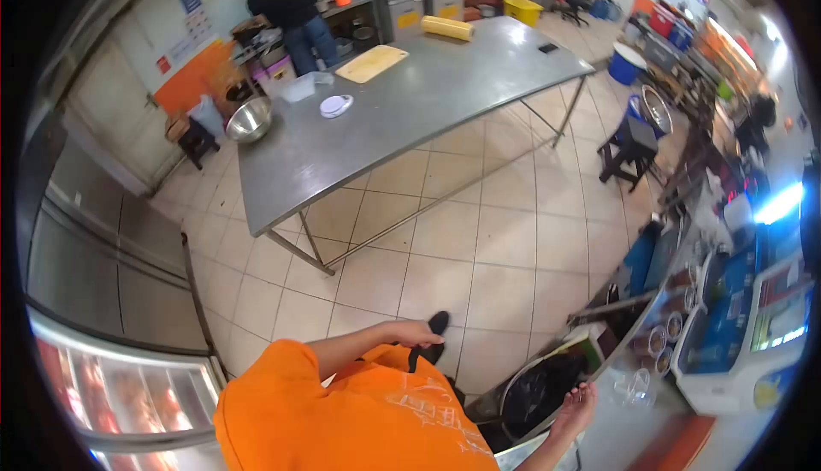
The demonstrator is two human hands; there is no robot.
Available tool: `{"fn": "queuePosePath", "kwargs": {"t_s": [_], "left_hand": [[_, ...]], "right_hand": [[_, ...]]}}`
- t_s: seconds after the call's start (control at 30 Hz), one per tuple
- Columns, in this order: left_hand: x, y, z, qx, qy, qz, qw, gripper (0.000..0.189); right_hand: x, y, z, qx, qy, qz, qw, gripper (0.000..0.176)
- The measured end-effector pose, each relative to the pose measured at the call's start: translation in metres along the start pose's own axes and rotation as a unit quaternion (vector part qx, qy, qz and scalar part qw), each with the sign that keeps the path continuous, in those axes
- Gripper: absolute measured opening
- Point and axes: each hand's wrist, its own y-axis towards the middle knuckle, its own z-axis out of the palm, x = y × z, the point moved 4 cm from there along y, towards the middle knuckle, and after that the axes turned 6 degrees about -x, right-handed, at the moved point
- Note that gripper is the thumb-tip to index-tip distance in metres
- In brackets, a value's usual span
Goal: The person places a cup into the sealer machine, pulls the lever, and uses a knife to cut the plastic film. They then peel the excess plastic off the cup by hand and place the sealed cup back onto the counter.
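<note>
My left hand is in front of my orange shirt, its fingers drawn together. A dark strap hangs just below it; whether the fingers hold anything is hidden. Lower right, my right hand is palm up with loosely curled, parted fingers, and nothing shows in it. It is beside a bin lined with a black bag, near the edge of a counter. Clear plastic cups stand on that counter, to the right of the hand.
A steel table ahead carries a yellow cutting board, a yellow roll, a white scale and a metal bowl. A person in dark clothes stands behind it. A lit display fridge is at left, a black stool at right.
</note>
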Motion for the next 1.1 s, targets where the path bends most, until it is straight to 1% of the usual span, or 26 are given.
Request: {"fn": "queuePosePath", "kwargs": {"t_s": [0.03,0.07,0.1,0.17,0.2,0.27,0.3,0.37,0.4,0.43,0.47,0.5,0.53,0.57,0.6,0.63,0.7,0.77,0.83,0.9,0.93,0.97,1.0,1.03,1.07,1.1], "left_hand": [[0.014,-0.004,-0.007,-0.036,-0.041,-0.009,0.998,0.057],[0.029,-0.005,-0.012,-0.073,-0.072,-0.045,0.994,0.052],[0.037,-0.008,-0.016,-0.094,-0.114,-0.029,0.989,0.053],[0.062,-0.005,-0.026,-0.119,-0.144,-0.002,0.982,0.055],[0.067,-0.009,-0.033,-0.124,-0.154,0.001,0.980,0.055],[0.073,-0.020,-0.058,-0.138,-0.162,0.055,0.975,0.051],[0.087,-0.019,-0.076,-0.146,-0.168,0.055,0.973,0.051],[0.119,-0.014,-0.111,-0.214,-0.206,0.040,0.954,0.052],[0.117,-0.030,-0.139,-0.255,-0.211,-0.016,0.943,0.053],[0.113,-0.046,-0.163,-0.253,-0.214,-0.020,0.943,0.053],[0.114,-0.063,-0.190,-0.277,-0.261,-0.038,0.924,0.053],[0.121,-0.075,-0.213,-0.302,-0.303,-0.054,0.903,0.053],[0.132,-0.081,-0.230,-0.301,-0.297,-0.056,0.904,0.053],[0.141,-0.087,-0.247,-0.303,-0.282,-0.034,0.910,0.053],[0.146,-0.089,-0.257,-0.302,-0.269,-0.014,0.915,0.053],[0.152,-0.089,-0.262,-0.297,-0.267,-0.019,0.917,0.053],[0.156,-0.090,-0.267,-0.298,-0.247,-0.038,0.921,0.053],[0.159,-0.088,-0.266,-0.305,-0.251,-0.054,0.917,0.053],[0.157,-0.082,-0.259,-0.319,-0.270,-0.067,0.906,0.053],[0.161,-0.083,-0.252,-0.343,-0.249,-0.100,0.900,0.053],[0.165,-0.085,-0.243,-0.351,-0.263,-0.113,0.891,0.053],[0.167,-0.091,-0.234,-0.382,-0.244,-0.105,0.885,0.054],[0.172,-0.101,-0.226,-0.411,-0.223,-0.097,0.879,0.055],[0.185,-0.109,-0.214,-0.424,-0.233,-0.106,0.869,0.055],[0.198,-0.115,-0.201,-0.441,-0.235,-0.099,0.860,0.055],[0.199,-0.124,-0.199,-0.456,-0.239,-0.088,0.853,0.056]], "right_hand": [[-0.003,-0.002,0.037,0.045,-0.020,-0.004,0.999,0.020],[-0.009,-0.007,0.071,0.087,-0.041,-0.005,0.995,0.019],[-0.020,-0.007,0.101,0.102,-0.058,0.021,0.993,0.018],[-0.057,-0.012,0.152,0.186,-0.086,0.083,0.975,0.015],[-0.077,-0.020,0.178,0.208,-0.105,0.105,0.967,0.014],[-0.121,-0.035,0.225,0.263,-0.127,0.155,0.944,0.013],[-0.139,-0.046,0.251,0.271,-0.131,0.158,0.940,0.013],[-0.173,-0.072,0.299,0.309,-0.219,0.196,0.904,0.017],[-0.183,-0.087,0.323,0.308,-0.224,0.199,0.903,0.017],[-0.193,-0.104,0.351,0.360,-0.254,0.202,0.875,0.017],[-0.202,-0.117,0.375,0.411,-0.279,0.203,0.844,0.017],[-0.209,-0.121,0.393,0.409,-0.276,0.204,0.846,0.017],[-0.216,-0.128,0.410,0.461,-0.298,0.200,0.812,0.017],[-0.222,-0.134,0.423,0.510,-0.319,0.197,0.774,0.018],[-0.227,-0.133,0.431,0.511,-0.327,0.186,0.773,0.017],[-0.232,-0.131,0.436,0.506,-0.325,0.191,0.776,0.017],[-0.240,-0.122,0.443,0.475,-0.357,0.166,0.787,0.019],[-0.245,-0.117,0.449,0.467,-0.365,0.180,0.785,0.019],[-0.255,-0.104,0.457,0.474,-0.382,0.193,0.769,0.019],[-0.269,-0.091,0.474,0.498,-0.388,0.201,0.749,0.019],[-0.280,-0.088,0.483,0.513,-0.402,0.207,0.729,0.018],[-0.294,-0.090,0.492,0.531,-0.414,0.216,0.707,0.019],[-0.308,-0.092,0.508,0.564,-0.441,0.217,0.664,0.019],[-0.321,-0.101,0.524,0.577,-0.443,0.222,0.649,0.019],[-0.327,-0.117,0.547,0.623,-0.459,0.196,0.602,0.018],[-0.331,-0.133,0.568,0.664,-0.475,0.164,0.553,0.019]]}}
